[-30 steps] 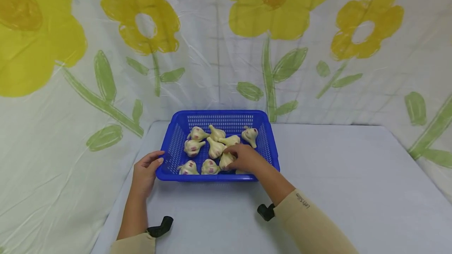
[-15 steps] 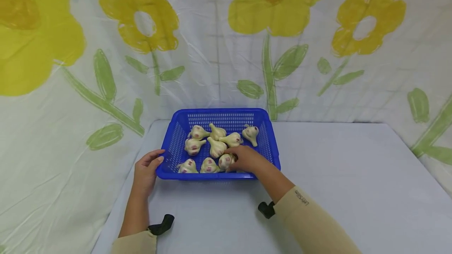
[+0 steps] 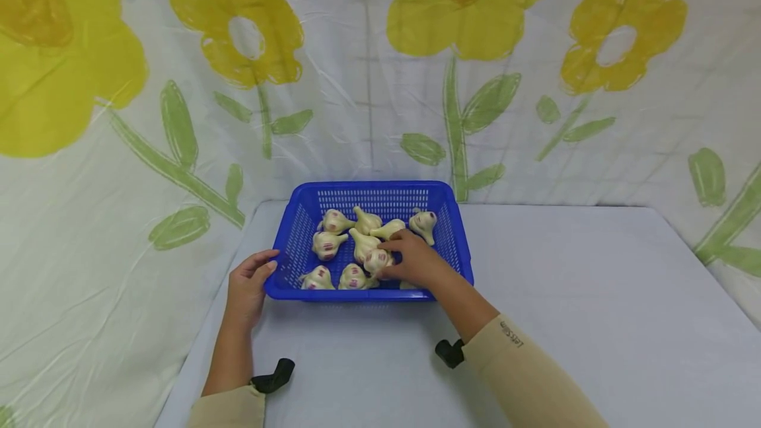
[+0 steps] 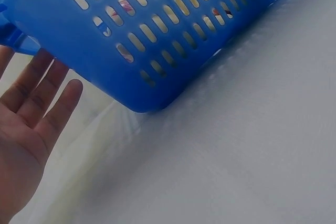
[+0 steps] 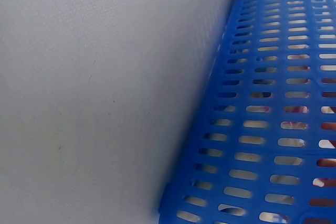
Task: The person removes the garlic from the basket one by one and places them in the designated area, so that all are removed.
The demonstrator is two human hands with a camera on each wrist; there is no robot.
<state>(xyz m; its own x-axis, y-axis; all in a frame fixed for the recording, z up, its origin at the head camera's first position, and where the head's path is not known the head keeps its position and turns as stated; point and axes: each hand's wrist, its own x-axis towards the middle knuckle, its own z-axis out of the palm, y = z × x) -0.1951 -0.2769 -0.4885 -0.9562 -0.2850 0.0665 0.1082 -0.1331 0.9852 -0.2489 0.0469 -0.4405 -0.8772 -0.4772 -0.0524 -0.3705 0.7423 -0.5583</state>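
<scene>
In the head view, a blue plastic basket (image 3: 368, 295) with slotted walls holds several garlic bulbs, pale with purple marks. My right hand (image 3: 416, 259) reaches over the near rim and pinches one garlic bulb (image 3: 377, 261) between thumb and fingers. Right beside that bulb lies another garlic bulb (image 3: 364, 243). My left hand (image 3: 246, 289) touches the basket's left rim from outside. The left wrist view shows several fairly straight fingers of the left hand (image 4: 31, 114) against the basket corner. From the right wrist, only the basket's slotted wall (image 5: 257, 145) and the table show; the right hand is hidden behind the slots.
The basket stands on a white-covered table (image 3: 571, 283), close to a white curtain (image 3: 368, 117) painted with yellow flowers. More garlic bulbs, such as one at the right (image 3: 423, 224), lie apart inside. Dark wrist mounts (image 3: 275, 376) project from both sleeves.
My right hand has turned the pinched garlic bulb and shifted it slightly away and left within the basket. The left hand stays on the rim.
</scene>
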